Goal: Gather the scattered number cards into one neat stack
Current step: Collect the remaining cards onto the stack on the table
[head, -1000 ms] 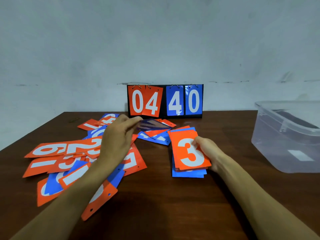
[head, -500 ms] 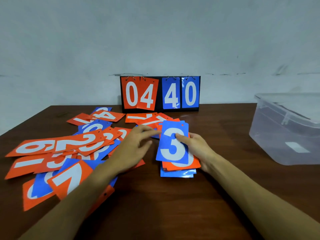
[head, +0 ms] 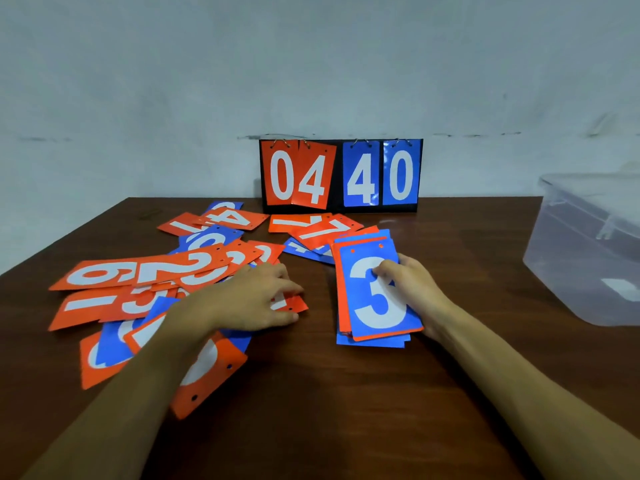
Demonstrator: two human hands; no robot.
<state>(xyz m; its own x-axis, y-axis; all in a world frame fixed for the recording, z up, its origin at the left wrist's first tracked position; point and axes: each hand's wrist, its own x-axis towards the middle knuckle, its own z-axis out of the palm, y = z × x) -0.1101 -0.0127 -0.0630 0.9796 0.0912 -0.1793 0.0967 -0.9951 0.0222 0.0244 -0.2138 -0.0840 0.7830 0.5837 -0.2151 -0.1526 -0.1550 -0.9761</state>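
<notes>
Dark wooden table (head: 346, 427) set against a pale grey wall (head: 311, 64). The stack (head: 377, 313), blue 3 uppermost, is clasped by the right hand (head: 415, 289), thumb on top. Left of that grip, the left hand (head: 249, 299) lies on the scattered cards (head: 156, 271); a pinch cannot be confirmed. Beyond the grip: one scoreboard (head: 311, 178), four digits. Right of the grip: one clear bin (head: 588, 265).

Your right hand (head: 415, 289) grips the stack (head: 367, 327) on the table (head: 311, 410). Left of that grip, the scattered cards (head: 104, 275) spread under your left hand (head: 252, 299). More lie just behind the stack, the scoreboard (head: 341, 176) stands behind those, and the bin (head: 588, 265) sits well off right.
</notes>
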